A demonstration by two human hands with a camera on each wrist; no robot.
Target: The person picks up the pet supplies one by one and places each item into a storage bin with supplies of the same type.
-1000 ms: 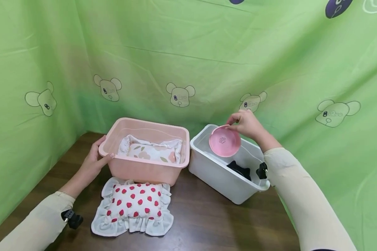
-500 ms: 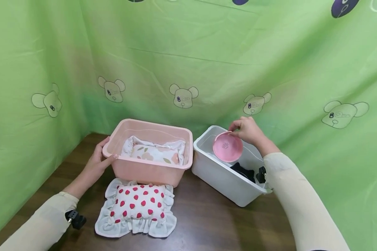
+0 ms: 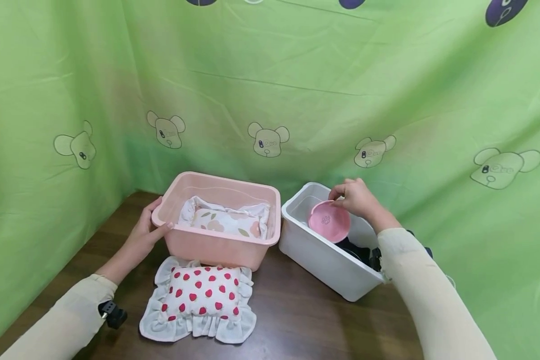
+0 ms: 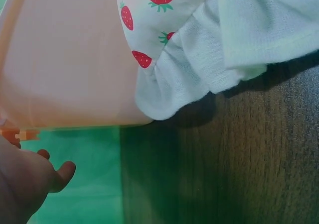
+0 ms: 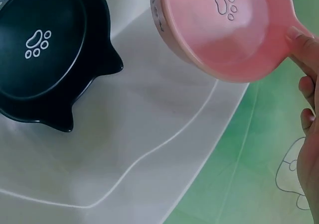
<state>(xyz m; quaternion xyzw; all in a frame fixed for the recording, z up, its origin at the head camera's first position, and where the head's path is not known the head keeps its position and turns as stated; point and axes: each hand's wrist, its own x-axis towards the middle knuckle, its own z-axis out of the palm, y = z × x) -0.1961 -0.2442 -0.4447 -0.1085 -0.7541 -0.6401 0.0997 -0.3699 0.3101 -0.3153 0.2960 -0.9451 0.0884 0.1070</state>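
My right hand pinches the rim of a pink pet bowl, its thumb on the inner side. Tilted, with a paw print facing up, the bowl hangs inside the mouth of a white bin. A black cat-eared bowl lies in that bin, partly hidden in the head view. My left hand grips the left corner of a pink bin, thumb over the front rim. Inside the pink bin rests a floral pillow with white edging.
A strawberry-print pillow with white ruffles lies on the dark wooden table, against the front of the pink bin. The two bins stand side by side. A green curtain hangs close behind and along both sides.
My right hand has lowered the pink bowl deeper into the white bin. My left hand keeps its grip on the pink bin. The whole head view has shifted slightly.
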